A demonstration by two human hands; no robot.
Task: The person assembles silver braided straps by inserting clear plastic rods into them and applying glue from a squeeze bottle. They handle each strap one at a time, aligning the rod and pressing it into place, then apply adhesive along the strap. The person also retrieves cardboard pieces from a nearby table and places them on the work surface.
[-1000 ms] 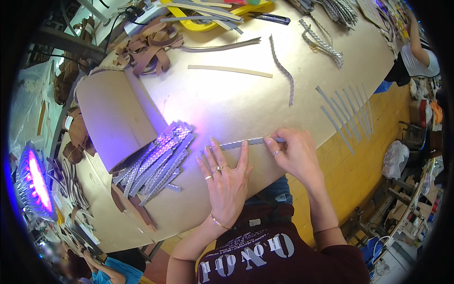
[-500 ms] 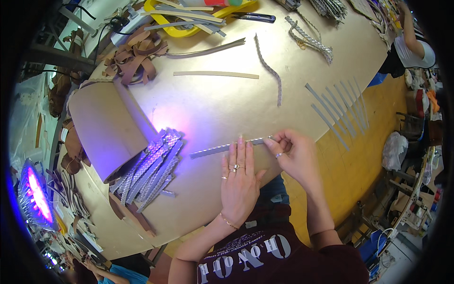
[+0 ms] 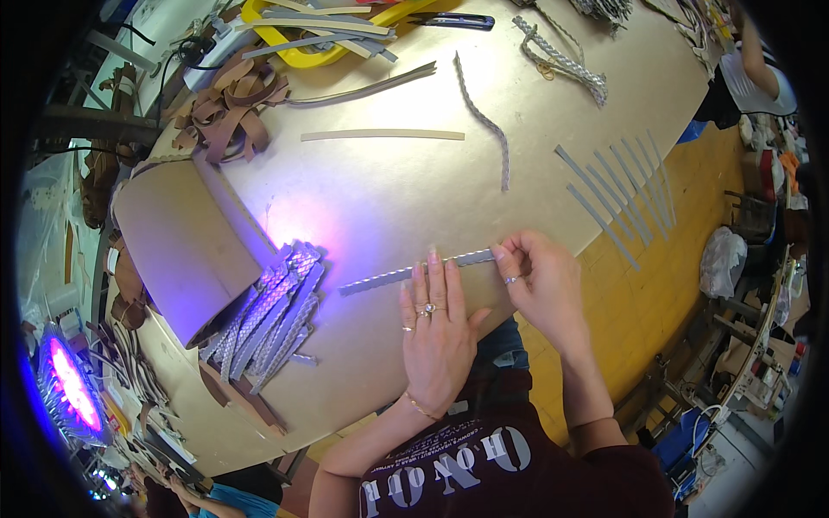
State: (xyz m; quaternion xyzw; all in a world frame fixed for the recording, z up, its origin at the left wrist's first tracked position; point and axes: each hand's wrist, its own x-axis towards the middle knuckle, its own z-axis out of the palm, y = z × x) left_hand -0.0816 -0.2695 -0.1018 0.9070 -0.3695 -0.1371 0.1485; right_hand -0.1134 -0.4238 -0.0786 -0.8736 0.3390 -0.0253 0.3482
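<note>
In front of me a narrow grey strip with a silvery braided edge [image 3: 377,281] lies slantwise on the gold-toned tabletop. Across its middle rests my left hand [image 3: 438,341], laid flat, fingers stretched out and pressing the strip down. My right hand [image 3: 546,281] pinches the strip's right end between thumb and forefinger; its other fingers curl in. To the left, a bundle of grey and silver braided strips [image 3: 281,324] sits by the mouth of a tan curved roll [image 3: 183,242]. Part of the strip is hidden under my left fingers.
Loose grey strips [image 3: 618,197] fan out at the right edge. Beyond my hands lie a beige strip [image 3: 384,135], a braided cord [image 3: 481,112], brown strips [image 3: 226,108], a yellow tray [image 3: 315,61] and a cutter knife [image 3: 453,21]. A glowing lamp [image 3: 73,384] stands at lower left.
The whole view has shifted slightly, so the table things sit a little further left. Both hands keep nearly the same pose on the strip.
</note>
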